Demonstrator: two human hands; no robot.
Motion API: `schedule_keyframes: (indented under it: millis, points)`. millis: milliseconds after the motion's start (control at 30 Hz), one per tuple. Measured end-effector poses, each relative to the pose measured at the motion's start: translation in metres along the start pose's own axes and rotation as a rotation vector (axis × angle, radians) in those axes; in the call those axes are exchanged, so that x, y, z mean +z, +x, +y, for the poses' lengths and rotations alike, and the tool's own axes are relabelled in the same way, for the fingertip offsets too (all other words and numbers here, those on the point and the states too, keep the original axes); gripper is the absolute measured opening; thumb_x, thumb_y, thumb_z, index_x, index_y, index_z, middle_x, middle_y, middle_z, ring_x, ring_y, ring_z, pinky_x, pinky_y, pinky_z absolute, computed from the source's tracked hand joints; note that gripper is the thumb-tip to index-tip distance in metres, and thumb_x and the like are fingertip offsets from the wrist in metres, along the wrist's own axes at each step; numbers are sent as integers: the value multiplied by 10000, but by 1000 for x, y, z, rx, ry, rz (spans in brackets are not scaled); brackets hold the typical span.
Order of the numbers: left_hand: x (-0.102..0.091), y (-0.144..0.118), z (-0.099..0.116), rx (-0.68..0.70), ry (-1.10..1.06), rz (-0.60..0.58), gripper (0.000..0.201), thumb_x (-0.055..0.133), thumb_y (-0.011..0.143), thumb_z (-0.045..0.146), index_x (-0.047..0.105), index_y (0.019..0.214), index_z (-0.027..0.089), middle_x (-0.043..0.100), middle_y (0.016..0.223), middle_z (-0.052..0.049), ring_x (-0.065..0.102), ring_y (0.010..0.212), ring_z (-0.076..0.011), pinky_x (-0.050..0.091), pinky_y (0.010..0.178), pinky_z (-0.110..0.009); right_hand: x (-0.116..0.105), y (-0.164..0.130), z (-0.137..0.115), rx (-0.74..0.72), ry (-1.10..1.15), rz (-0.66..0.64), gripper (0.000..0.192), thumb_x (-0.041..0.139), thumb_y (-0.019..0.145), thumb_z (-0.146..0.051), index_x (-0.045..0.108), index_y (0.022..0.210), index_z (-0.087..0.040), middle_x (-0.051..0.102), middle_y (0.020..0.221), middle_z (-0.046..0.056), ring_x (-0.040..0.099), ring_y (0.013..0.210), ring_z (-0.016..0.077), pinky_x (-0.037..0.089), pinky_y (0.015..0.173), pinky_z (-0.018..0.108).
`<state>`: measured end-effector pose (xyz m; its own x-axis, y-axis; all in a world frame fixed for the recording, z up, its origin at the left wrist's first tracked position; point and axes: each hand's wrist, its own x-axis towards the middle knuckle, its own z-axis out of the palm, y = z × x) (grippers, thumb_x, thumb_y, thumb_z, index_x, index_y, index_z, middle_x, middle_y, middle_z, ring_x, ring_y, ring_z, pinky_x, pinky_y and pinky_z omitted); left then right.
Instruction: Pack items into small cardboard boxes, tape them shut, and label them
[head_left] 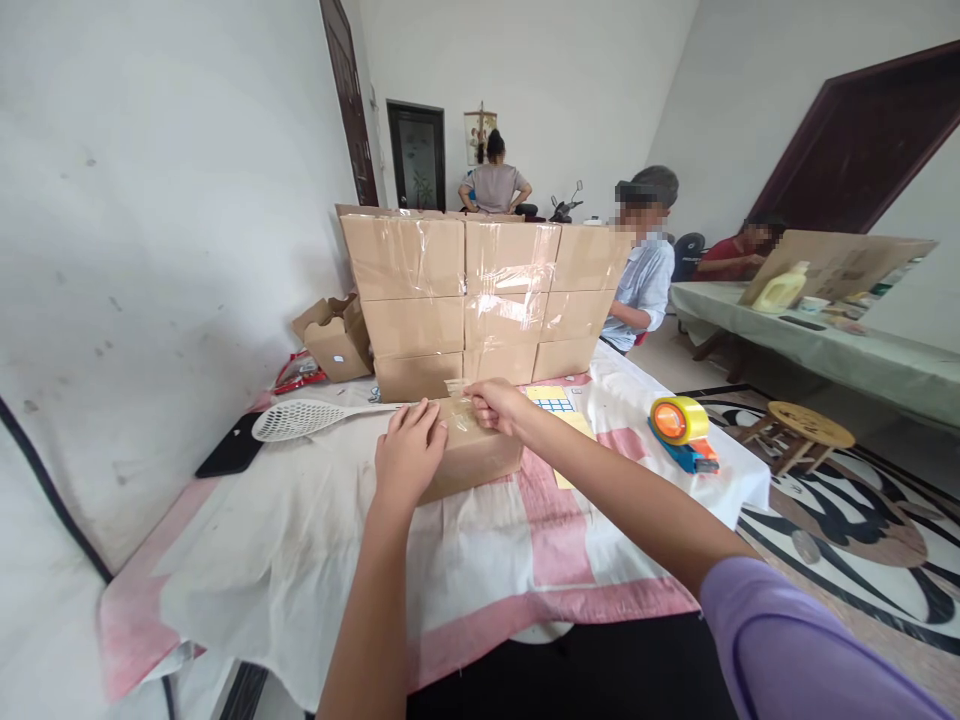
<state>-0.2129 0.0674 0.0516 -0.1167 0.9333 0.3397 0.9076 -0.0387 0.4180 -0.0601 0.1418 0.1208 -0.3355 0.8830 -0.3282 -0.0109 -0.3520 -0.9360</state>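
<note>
Before me is a carton (480,465); my left hand (411,445) lies on it, fingers slightly spread; my right hand (496,405) curls at its clear tape (459,415), pinching or not I can't tell. Stacked cartons (409,328) block my view beyond, beside an open box (339,348).

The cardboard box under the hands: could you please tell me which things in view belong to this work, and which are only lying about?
Belong to the work:
cardboard box, under the left hand
clear tape on its top, by the right hand
tape dispenser, probably; untouched

Seemingly just lying about:
white strainer
open carton
wooden stool
</note>
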Motion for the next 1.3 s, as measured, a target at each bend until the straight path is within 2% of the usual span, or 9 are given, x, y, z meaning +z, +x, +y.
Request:
schedule_keyframes:
  millis: [233,433,567,733,900,967,1067,1167,1300]
  points:
    - [-1,0,2,-6,-10,6,498,382,1005,424,590,1435,283,498,1572,-32,378,1490,-310,427,1125,-566,-10,-24,14,141,-42,-98,316,430,974,-126,409,670,-209,246,405,-119,125,354,52,108,353,195]
    - [-1,-1,4,-12,-4,0,532,355,1015,408,530,1493,256,492,1577,-58,370,1497,-314,409,1138,-553,-13,-28,27,130,-58,-75,282,518,940,-154,428,677,-201,273,403,-123,118,355,42,117,344,182]
    - [-4,1,12,0,59,2,549,290,1037,379,452,1548,257,535,1539,-97,401,1473,-359,337,1144,-651,-16,-28,29,123,-86,-66,232,572,906,-169,475,697,-194,295,408,-120,125,359,42,125,346,185]
    - [-8,10,20,-8,115,-38,542,262,1042,349,464,1542,293,590,1483,-129,442,1429,-430,286,1113,-746,-21,-27,23,154,-136,-80,164,553,892,-152,542,731,-177,301,412,-113,119,356,47,121,345,190]
    - [-6,12,21,-1,75,-36,540,224,1053,365,472,1532,353,432,1608,-144,384,1450,-496,232,1059,-844,-23,-27,17,177,-165,-92,205,539,891,-143,503,694,-190,280,404,-114,108,364,50,123,346,191]
    - [-4,11,20,43,80,-4,521,252,1051,325,520,1496,358,427,1618,-104,370,1467,-474,135,1083,-866,-22,-29,14,178,-176,-97,211,532,898,-141,502,695,-187,277,405,-116,111,363,48,123,347,188]
    - [-2,10,18,165,57,17,550,287,1013,156,600,1408,378,521,1555,-29,370,1496,-363,39,1152,-821,-21,-32,12,170,-193,-105,178,546,893,-143,533,718,-177,278,409,-117,127,361,47,125,351,190]
    - [-1,10,17,232,18,-11,610,305,959,42,656,1319,388,609,1472,1,478,1430,-272,30,1214,-738,-21,-35,11,175,-203,-114,177,542,897,-144,533,723,-176,281,417,-116,132,363,46,128,356,187]
    - [0,12,15,217,-2,-15,566,351,959,64,687,1255,409,651,1422,27,531,1385,-266,64,1238,-696,-25,-37,13,189,-200,-134,230,527,898,-134,470,682,-188,269,429,-115,126,367,43,123,363,188]
